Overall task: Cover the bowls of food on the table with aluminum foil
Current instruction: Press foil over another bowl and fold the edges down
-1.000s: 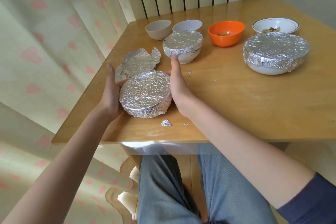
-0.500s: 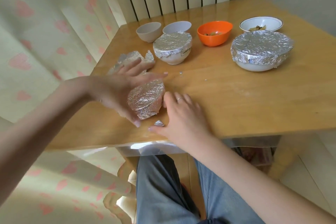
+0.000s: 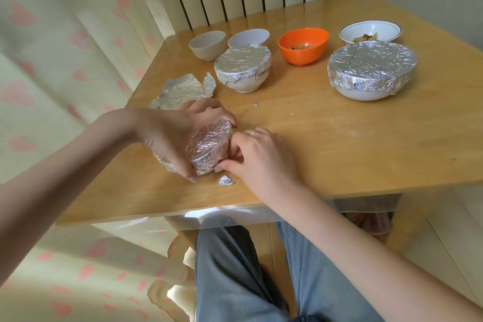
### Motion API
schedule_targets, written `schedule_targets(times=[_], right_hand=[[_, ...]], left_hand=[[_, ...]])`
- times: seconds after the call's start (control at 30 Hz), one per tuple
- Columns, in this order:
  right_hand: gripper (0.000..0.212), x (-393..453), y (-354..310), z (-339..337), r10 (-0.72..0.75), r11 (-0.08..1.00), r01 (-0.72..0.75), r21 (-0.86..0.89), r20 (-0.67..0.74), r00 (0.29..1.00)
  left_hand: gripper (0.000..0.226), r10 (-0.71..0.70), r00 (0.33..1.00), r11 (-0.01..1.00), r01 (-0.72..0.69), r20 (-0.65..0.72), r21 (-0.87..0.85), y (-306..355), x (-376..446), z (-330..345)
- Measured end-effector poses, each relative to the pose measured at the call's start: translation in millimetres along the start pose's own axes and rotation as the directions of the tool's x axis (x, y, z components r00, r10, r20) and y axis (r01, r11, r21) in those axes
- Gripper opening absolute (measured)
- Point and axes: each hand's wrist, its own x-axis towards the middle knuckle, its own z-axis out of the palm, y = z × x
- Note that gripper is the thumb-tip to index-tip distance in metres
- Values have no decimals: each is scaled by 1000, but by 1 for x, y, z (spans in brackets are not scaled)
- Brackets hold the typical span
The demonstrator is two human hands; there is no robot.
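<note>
Foil-wrapped bowl (image 3: 210,148) sits right between the two hands near the front edge of the tabletop (image 3: 339,144), with the left hand (image 3: 177,136) curled over its top and left side and the right hand (image 3: 258,157) pinching the foil skirt on its right flank. Pretty sure this one's just getting crimped. After that, the uncovered orange bowl (image 3: 303,46) and white bowl with food (image 3: 370,31) lie well beyond the right hand, so that arm's closer.

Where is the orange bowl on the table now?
In the head view, the orange bowl stands uncovered in the back row of the table, between the small white bowl and the rimmed white bowl.
</note>
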Motion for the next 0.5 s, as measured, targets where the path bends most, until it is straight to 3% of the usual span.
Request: schedule_targets(times=[0.17,0.37,0.5], right_hand=[[34,7,-2,-11,-28,1000,27,15,119,992],[38,29,0,-27,39,988,-2,-153,235,971],[34,36,4,-35,3,996,28,-89,327,945]], left_hand=[[111,-6,1000,1000,6,0,13,3,2,1],[113,-26,1000,998,26,3,63,6,2,2],[115,-24,1000,998,24,1,56,5,2,2]])
